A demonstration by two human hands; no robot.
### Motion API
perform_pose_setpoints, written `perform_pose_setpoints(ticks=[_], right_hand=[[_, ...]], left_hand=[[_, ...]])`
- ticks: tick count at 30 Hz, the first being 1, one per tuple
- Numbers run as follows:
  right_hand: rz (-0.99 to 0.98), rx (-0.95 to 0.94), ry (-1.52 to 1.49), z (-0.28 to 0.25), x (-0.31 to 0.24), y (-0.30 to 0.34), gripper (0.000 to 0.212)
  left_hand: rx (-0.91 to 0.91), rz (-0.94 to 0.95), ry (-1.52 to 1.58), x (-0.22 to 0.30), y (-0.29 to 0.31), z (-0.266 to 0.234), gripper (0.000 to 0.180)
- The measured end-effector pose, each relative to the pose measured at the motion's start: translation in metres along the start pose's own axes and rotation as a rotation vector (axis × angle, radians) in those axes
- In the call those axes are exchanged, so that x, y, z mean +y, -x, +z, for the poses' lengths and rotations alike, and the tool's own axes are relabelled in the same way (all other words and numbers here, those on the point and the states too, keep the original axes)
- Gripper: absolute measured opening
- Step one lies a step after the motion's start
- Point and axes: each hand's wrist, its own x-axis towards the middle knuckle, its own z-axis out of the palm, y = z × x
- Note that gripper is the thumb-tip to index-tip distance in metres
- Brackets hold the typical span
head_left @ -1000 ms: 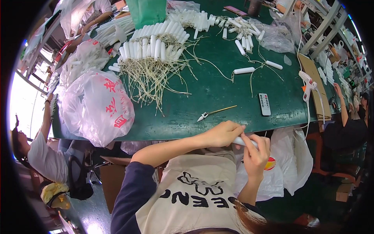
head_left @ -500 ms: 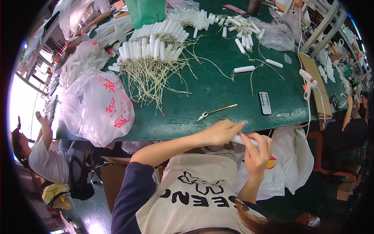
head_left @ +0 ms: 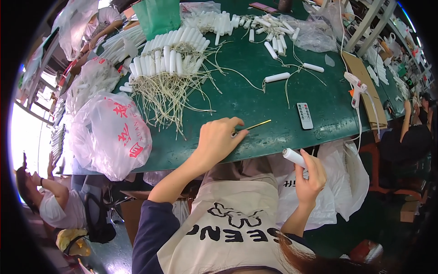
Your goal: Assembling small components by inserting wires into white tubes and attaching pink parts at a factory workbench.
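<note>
Tube (head_left: 295, 158), white, one: held in the curled fingers of the right hand (head_left: 312, 180), off the near edge of the table (head_left: 246, 102); its long axis slanted, the exposed end pointing up and leftward. Rod (head_left: 259, 125), thin, brass-coloured, one: lay over the table, running rightward and slightly away from the left hand (head_left: 221, 137), much the nearer of the two. That hand's fingers bent over the rod's near end; whether they gripped it could not be told. Remote (head_left: 305, 116), one: rested right of the rod.
</note>
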Motion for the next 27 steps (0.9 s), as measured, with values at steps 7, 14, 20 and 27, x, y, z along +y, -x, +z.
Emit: perform_pose_setpoints(ticks=[7, 14, 20, 27], right_hand=[[0.008, -0.023, -0.026, 0.001, 0.002, 0.001, 0.036], [0.018, -0.038, -0.045, 0.001, 0.004, 0.003, 0.037], [0.002, -0.044, -0.082, 0.006, -0.002, 0.000, 0.035], [0.337, -0.167, -0.429, 0.004, -0.007, 0.006, 0.038]], left_hand=[[-0.335, -0.195, -0.053, -0.008, -0.009, -0.021, 0.032], [-0.294, -0.176, -0.037, -0.009, -0.010, -0.008, 0.028], [-0.027, -0.039, -0.102, -0.019, -0.028, 0.017, 0.025], [-0.166, 0.016, 0.199, 0.006, -0.020, 0.004, 0.031]])
